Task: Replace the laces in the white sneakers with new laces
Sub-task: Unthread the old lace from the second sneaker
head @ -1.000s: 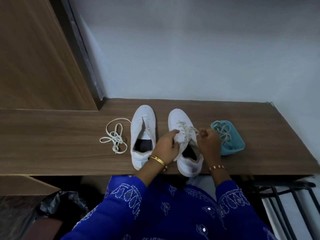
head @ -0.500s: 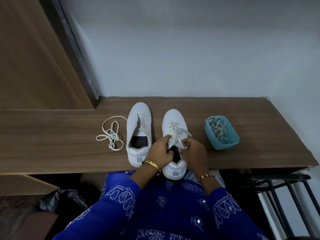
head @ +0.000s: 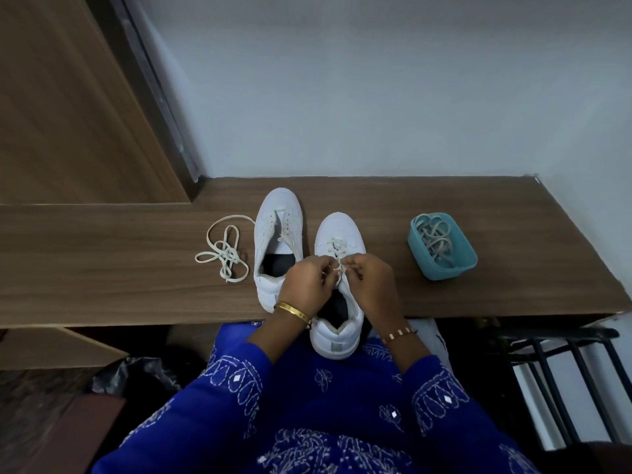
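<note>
Shelf (head: 136,268): sneaker (head: 338,234) now overhanging edge

A long wooden shelf (head: 136,268) runs along the wall. On it lie a loose, tangled lace (head: 224,254) to the left, then a white sneaker (head: 277,234) with hardly any lacing just beside it, then a second white sneaker (head: 338,241) whose heel hangs over the front edge. Well off to the right stands a small blue tub (head: 460,268) holding more laces (head: 436,241).
</note>
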